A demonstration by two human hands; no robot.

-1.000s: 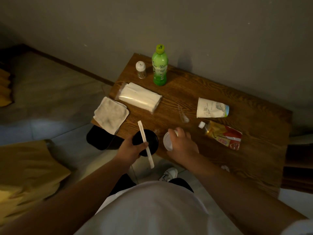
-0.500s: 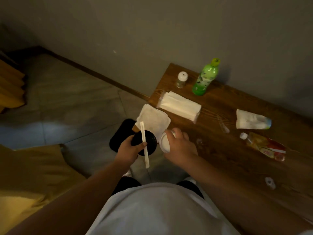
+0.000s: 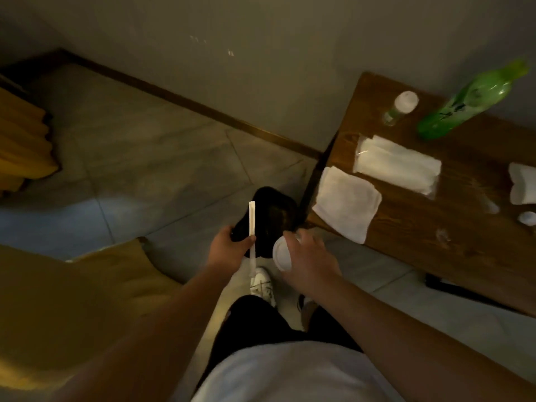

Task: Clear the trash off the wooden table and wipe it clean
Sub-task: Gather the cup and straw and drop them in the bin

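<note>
Black round lid (image 3: 242,237) and paper-wrapped chopsticks (image 3: 252,224) gripped together in left hand (image 3: 229,249), thumb curled over the wrapper, fingers beneath, out over the floor beside the table's near corner. White plastic lid (image 3: 280,254) pinched in right hand (image 3: 311,261), fingers curled round its rim, just right of the black one. Black trash bin (image 3: 275,210) directly under both hands, standing on grey tiles against the wooden table (image 3: 420,227). White folded cloth (image 3: 346,203) at the table's corner, overhanging the edge slightly; wrapped pack of napkins (image 3: 397,163) just behind it. Farther back, small white-capped shaker (image 3: 401,107) and green bottle (image 3: 470,101) near the wall. Tipped paper cup (image 3: 522,184) at the right edge of view. White sneaker (image 3: 262,285) below.
</note>
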